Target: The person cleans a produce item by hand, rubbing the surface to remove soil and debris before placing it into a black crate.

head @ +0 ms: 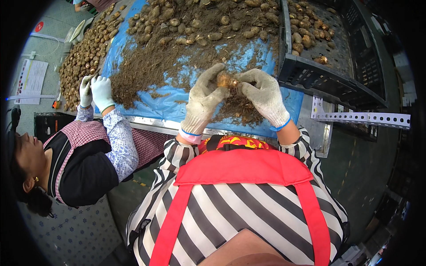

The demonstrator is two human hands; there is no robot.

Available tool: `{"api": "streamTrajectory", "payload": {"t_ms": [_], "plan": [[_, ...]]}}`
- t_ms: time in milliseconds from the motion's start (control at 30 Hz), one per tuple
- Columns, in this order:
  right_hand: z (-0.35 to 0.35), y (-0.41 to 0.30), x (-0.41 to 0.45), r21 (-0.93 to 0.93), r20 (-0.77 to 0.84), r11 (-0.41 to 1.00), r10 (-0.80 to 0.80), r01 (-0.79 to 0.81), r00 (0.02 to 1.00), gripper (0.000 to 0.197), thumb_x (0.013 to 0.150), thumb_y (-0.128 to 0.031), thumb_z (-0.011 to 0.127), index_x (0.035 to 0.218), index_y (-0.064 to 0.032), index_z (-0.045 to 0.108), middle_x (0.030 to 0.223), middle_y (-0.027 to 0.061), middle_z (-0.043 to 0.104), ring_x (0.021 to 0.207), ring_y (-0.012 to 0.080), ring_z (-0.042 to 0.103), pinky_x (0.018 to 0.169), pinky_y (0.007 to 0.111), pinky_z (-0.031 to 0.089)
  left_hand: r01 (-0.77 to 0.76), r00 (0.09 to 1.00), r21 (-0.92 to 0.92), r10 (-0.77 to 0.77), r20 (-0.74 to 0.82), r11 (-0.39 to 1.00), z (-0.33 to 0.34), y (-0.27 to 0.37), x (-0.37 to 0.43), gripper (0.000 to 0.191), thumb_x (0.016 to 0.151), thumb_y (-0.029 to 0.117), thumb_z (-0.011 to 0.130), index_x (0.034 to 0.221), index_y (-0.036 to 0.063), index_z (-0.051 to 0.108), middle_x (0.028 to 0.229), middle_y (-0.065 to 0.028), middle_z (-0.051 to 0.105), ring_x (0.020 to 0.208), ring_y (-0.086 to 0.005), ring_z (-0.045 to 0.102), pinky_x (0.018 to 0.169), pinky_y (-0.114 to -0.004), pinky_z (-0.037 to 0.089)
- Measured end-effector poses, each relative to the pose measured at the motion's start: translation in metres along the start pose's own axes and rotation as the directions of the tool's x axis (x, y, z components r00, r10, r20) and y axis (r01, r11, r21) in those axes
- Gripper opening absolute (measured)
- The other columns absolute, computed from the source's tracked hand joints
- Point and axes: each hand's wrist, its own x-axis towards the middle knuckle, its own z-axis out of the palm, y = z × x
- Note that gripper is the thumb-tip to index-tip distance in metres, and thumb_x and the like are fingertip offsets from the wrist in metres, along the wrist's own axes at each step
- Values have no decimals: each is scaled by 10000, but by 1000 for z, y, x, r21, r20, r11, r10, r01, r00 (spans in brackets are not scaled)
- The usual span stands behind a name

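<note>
A small brown corm, which looks like taro (223,80), is held in front of me above the blue plastic sheet (159,104). My left hand (204,99), in a soiled white knit glove, grips the corm's left side between thumb and fingers. From the other side my right hand (264,94), gloved alike, pinches at the corm's right end with its fingertips. Below the hands lies a heap of loose soil and root fibres (244,108). Farther back, a pile of soil-covered corms (199,23) spreads over the sheet.
A black plastic crate (332,81) holding several corms (308,30) stands at the right. White perforated angle bars (362,117) jut out below it. At the left a co-worker's gloved hands (96,89) work beside a large heap of corms (85,60).
</note>
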Motion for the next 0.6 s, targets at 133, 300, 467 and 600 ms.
{"api": "streamTrajectory", "payload": {"t_ms": [133,300,467,600], "plan": [[1,18,8,-74,-29,993,-99,96,995,214,887,-74,599,1062,3,696,986,126,692,911,188,664,809,305,519,12,993,-150,6,119,989,-6,-2,2,802,790,183,775,1443,-59,379,1342,-159,543,1211,-241,561,1014,-341,484],[-8,4,6,73,-27,984,-161,163,987,295,876,-49,598,1154,-25,693,1072,134,679,974,229,655,890,330,506,45,989,-153,-22,146,987,-4,6,-1,837,804,200,763,1474,-57,332,1383,-173,511,1245,-252,544,1048,-354,456],[-11,-1,12,90,82,939,-339,332,937,366,854,-38,614,1212,-59,688,1059,130,673,1025,237,635,893,336,503,84,979,-149,-54,197,985,2,22,-4,845,817,149,713,1516,-35,275,1408,-179,496,1266,-262,530,1063,-362,440],[-8,-2,14,-182,212,930,-279,318,937,296,847,-63,615,1122,-82,723,1001,116,685,974,263,656,851,365,520,75,960,286,-147,238,955,0,32,-7,827,816,70,632,1539,-21,242,1358,-165,544,1124,-205,575,944,-311,486]]}}
